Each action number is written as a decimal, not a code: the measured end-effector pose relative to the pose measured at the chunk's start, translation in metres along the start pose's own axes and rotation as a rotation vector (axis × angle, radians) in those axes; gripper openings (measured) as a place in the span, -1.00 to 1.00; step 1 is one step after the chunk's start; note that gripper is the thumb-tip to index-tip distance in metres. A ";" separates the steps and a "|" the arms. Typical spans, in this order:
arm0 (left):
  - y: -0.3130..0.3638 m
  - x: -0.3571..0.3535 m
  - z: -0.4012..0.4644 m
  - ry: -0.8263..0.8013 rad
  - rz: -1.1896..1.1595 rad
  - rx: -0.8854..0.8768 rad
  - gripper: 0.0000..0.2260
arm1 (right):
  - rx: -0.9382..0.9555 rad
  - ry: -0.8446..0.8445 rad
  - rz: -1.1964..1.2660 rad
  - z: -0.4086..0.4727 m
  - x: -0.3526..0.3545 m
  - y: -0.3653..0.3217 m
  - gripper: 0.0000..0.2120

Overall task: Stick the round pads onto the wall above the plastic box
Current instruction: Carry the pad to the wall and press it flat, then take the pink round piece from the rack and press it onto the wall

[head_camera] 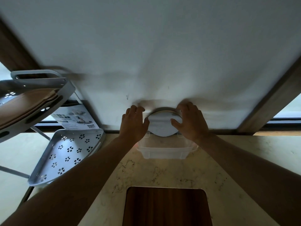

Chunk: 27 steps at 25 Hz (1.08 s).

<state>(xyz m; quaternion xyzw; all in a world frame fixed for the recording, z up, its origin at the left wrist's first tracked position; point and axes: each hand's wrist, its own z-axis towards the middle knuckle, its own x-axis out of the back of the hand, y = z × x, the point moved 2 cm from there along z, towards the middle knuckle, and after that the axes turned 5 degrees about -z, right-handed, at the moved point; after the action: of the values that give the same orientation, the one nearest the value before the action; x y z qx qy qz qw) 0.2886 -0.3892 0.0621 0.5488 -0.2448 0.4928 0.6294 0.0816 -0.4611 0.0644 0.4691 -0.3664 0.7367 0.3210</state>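
Both hands grip one round pad point(163, 123), a flat, smooth pale-grey disc with a thin tan edge: left hand point(133, 122) cupping its left rim, right hand point(190, 121) its right, thumbs across the face. It sits against the matte white wall point(154, 54), just above the clear rectangular plastic box point(164, 152) on the veined marble-look counter point(228, 168). Left of the box stands a perforated grey metal corner shelf point(68, 152)

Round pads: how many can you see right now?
1. A round pad is held between the left hand and right hand at the wall, above the plastic box. Others may be hidden.
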 end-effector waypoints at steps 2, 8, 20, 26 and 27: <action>0.004 0.018 -0.006 -0.032 0.006 0.012 -0.66 | 0.002 -0.045 -0.009 -0.003 0.015 -0.008 -0.49; 0.023 0.094 -0.042 -0.082 0.104 -0.030 -0.59 | 0.000 -0.214 0.171 -0.023 0.069 -0.045 -0.30; 0.014 0.280 -0.142 0.127 0.128 0.007 -0.64 | 0.158 -0.215 0.265 -0.065 0.156 -0.203 -0.28; -0.023 0.332 -0.178 0.182 0.170 0.076 -0.68 | 0.203 -0.214 0.276 -0.072 0.161 -0.277 -0.34; -0.029 0.337 -0.181 0.185 0.164 0.081 -0.68 | 0.207 -0.217 0.282 -0.072 0.159 -0.287 -0.35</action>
<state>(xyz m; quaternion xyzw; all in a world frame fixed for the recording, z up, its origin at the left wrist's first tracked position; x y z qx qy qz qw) 0.4055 -0.0997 0.2844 0.5042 -0.2095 0.6005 0.5842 0.2270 -0.2294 0.2597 0.5199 -0.3835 0.7533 0.1233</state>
